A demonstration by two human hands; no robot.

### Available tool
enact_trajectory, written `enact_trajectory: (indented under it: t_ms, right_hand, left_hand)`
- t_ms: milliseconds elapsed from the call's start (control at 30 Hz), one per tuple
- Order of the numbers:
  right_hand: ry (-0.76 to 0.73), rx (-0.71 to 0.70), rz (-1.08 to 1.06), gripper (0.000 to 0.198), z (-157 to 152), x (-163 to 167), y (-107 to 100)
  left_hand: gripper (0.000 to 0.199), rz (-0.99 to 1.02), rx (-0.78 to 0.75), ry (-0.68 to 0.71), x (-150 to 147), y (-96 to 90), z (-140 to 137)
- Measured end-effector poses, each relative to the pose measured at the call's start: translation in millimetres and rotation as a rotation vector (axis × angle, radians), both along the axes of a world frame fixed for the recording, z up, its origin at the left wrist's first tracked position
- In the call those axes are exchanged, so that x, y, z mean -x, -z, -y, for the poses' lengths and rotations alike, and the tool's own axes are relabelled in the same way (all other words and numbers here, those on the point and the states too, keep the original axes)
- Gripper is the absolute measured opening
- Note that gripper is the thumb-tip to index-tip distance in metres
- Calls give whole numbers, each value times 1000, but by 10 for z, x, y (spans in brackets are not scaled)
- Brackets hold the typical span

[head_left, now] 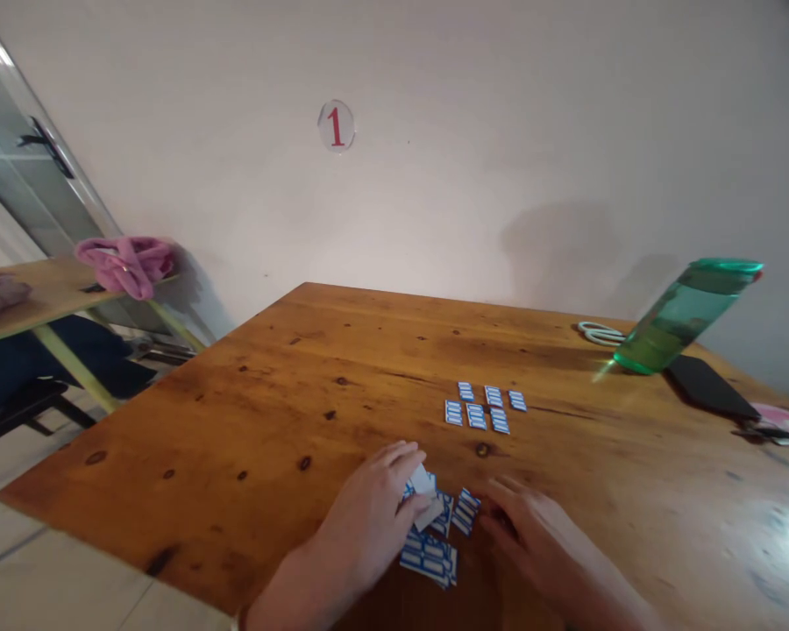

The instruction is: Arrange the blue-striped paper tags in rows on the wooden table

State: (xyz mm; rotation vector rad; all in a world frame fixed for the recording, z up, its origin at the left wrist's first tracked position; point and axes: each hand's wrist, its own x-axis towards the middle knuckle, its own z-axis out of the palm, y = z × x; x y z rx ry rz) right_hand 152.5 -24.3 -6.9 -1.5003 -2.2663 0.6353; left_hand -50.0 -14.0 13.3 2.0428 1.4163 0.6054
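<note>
My left hand (381,491) is closed with thumb and fingers around a small whitish slip of paper (426,501). Beneath it lies a loose pile of blue-and-white printed label sheets (427,557), partly covered by that hand. One separate label sheet (465,511) rests at the right side of the pile. Close by its right edge is my right hand (522,526), fingers loosely bent and apart, with nothing seen in them. Farther up the wooden table, several small label sheets (476,415) are laid out in two rough rows.
On the wooden table (289,386) a green bottle (687,315) stands at the right, beside a white cable (600,334) and a dark flat device (714,387). A pink item (785,422) lies at the right edge. Left, another table (46,294) bears pink cloth (128,263).
</note>
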Motion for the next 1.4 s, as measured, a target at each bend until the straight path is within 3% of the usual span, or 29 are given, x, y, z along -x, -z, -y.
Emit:
enact_trajectory:
  t_ms: [200, 367, 500, 633, 767, 933, 1067, 1400]
  right_hand:
    - [-54, -23, 78, 31, 132, 85, 52]
    - [-84, -56, 88, 29, 195, 135, 97]
    - [-118, -29, 67, 26, 145, 121, 23]
    - [-90, -14, 71, 25, -15, 88, -128]
    - [-92, -50, 32, 22, -171, 197, -206]
    - [-205, -77, 179, 24, -274, 436, -105]
    - [-197, -103, 281, 26, -297, 472, 7]
    - [-184, -211, 296, 21, -307, 423, 132]
  left_hand:
    - [58, -332, 112, 130, -15, 145, 172]
    - [57, -406, 69, 160, -19, 151, 103]
    - [54, -402, 47, 163, -23, 54, -31]
    - [47, -309, -11, 84, 52, -79, -139]
    - [32, -265, -17, 18, 130, -42, -113]
    - [22, -312, -40, -8, 111, 106, -18]
    - [20, -356, -61, -13, 66, 142, -18]
    - [16, -475, -18, -115, 0, 130, -60]
